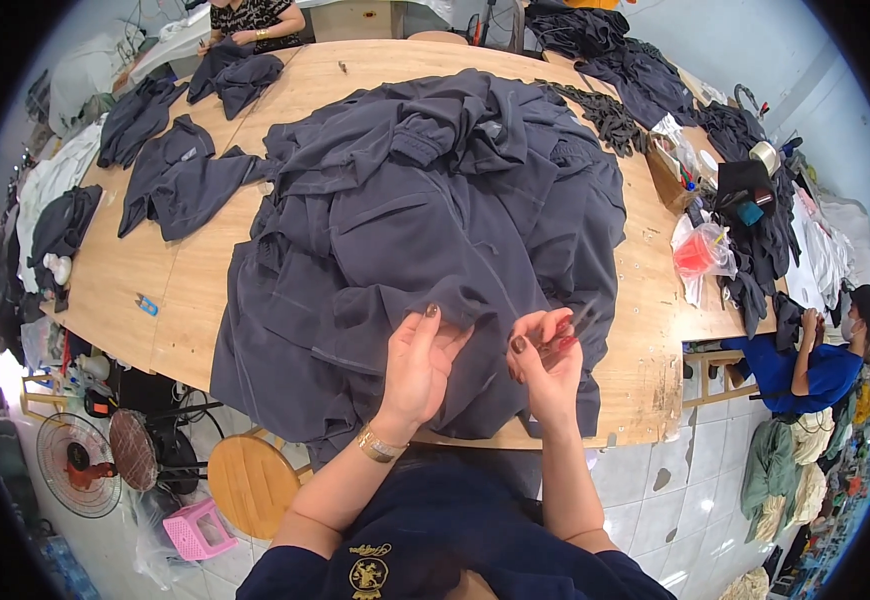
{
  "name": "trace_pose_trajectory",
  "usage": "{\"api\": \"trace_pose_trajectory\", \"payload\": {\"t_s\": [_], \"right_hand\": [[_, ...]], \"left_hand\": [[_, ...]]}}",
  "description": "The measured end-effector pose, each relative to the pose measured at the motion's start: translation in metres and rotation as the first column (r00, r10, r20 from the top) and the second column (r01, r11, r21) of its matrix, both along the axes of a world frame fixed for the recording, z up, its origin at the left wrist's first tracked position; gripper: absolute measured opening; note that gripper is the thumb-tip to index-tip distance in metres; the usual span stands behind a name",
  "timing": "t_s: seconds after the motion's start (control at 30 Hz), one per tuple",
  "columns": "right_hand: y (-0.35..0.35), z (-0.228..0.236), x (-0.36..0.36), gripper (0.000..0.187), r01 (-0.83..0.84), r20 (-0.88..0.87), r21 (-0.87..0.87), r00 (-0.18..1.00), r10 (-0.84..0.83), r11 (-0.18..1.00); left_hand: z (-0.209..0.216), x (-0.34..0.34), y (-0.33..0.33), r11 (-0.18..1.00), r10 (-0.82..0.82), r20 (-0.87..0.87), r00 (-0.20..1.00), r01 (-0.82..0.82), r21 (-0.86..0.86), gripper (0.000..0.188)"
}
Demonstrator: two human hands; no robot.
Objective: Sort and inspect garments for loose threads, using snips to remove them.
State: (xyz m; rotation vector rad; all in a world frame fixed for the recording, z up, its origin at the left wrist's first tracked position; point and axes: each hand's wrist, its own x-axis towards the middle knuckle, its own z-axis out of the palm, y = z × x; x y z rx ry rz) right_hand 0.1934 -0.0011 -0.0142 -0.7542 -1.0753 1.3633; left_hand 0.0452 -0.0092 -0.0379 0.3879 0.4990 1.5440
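Note:
A big heap of dark grey garments (415,230) with pale seam stitching covers the middle of the table in front of me. My left hand (423,365) pinches a fold of the nearest garment between thumb and fingers, lifting it slightly. Just to its right, my right hand (545,362) is closed around small red-handled scissors (583,318), whose thin blades point up and to the right, away from the left hand. The blades are blurred and the fingers cover much of the handles. A gathered elastic cuff (421,143) shows near the heap's far side.
The wooden table (180,270) also carries separate dark garments (187,180) at left and a blue lighter-sized item (147,304). A red drink in a plastic bag (700,250) stands at right. Two people sit at far left and right. A round stool (252,485) and fan (77,466) are near.

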Motion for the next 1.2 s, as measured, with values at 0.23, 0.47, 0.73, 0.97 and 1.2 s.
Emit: {"api": "trace_pose_trajectory", "payload": {"t_s": [0.23,0.47,0.73,0.97,1.2], "right_hand": [[0.006,-0.004,-0.005,0.024,0.033,0.721,0.232,0.665,-0.194,0.972],[0.006,-0.006,-0.013,0.027,-0.013,0.821,0.473,0.369,-0.436,0.881],[0.005,-0.003,-0.012,0.024,-0.043,0.84,0.475,0.32,-0.438,0.879],[0.005,-0.002,-0.011,0.023,-0.047,0.843,0.478,0.308,-0.442,0.877],[0.005,-0.001,-0.011,0.022,-0.057,0.848,0.467,0.31,-0.429,0.883]], "left_hand": [[0.004,-0.002,0.001,0.999,-0.002,-0.064,0.998,-0.001,-0.041,0.017],[0.006,-0.001,-0.002,0.998,0.025,-0.092,0.995,-0.029,-0.05,0.016],[0.001,0.0,-0.004,0.997,0.068,-0.169,0.983,-0.071,-0.016,0.014],[0.004,0.001,-0.004,0.996,0.089,-0.212,0.973,-0.086,0.024,0.012],[0.003,0.002,-0.004,0.996,0.094,-0.228,0.969,-0.09,0.029,0.012]]}}
